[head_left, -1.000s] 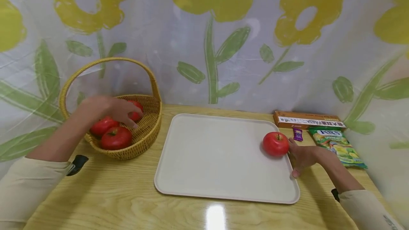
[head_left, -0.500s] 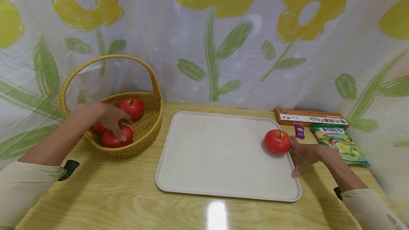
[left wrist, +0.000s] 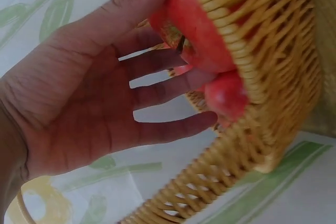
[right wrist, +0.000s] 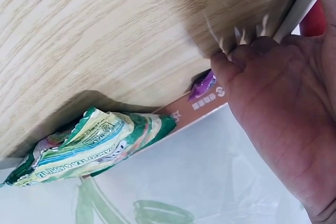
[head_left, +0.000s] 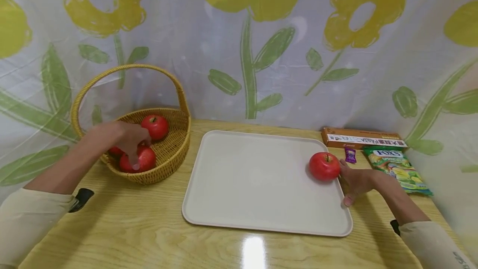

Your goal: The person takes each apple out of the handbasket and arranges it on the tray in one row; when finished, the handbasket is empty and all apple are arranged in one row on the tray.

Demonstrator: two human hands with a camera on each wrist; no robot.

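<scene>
My left hand (head_left: 125, 138) is inside the wicker basket (head_left: 178, 152) and grips the front red apple (head_left: 147, 159), thumb on its near side and fingers behind it. In the left wrist view, the fingers reach past the apple (left wrist: 194, 27)'s stem end. Two other apples lie in the basket: one at the back (head_left: 154, 127), one mostly hidden under my hand. At the right, my right hand (head_left: 356, 182) holds the side of the white tray (head_left: 257, 182), thumb at its rim. Beside these fingers, a red apple (head_left: 324, 166) stands on the tray.
Behind my right hand lie a pasta box (head_left: 364, 138), a small purple wrapped candy (head_left: 350, 155) and a green candy bag (head_left: 397, 169). The basket's tall handle (head_left: 128, 66) arches above my left hand. A flowered cloth (head_left: 186, 45) hangs behind the wooden table (head_left: 149, 219).
My left hand has moved from above the back apple to the front one, and its thumb has come down on that apple's near side. The right hand has stayed at the tray's edge.
</scene>
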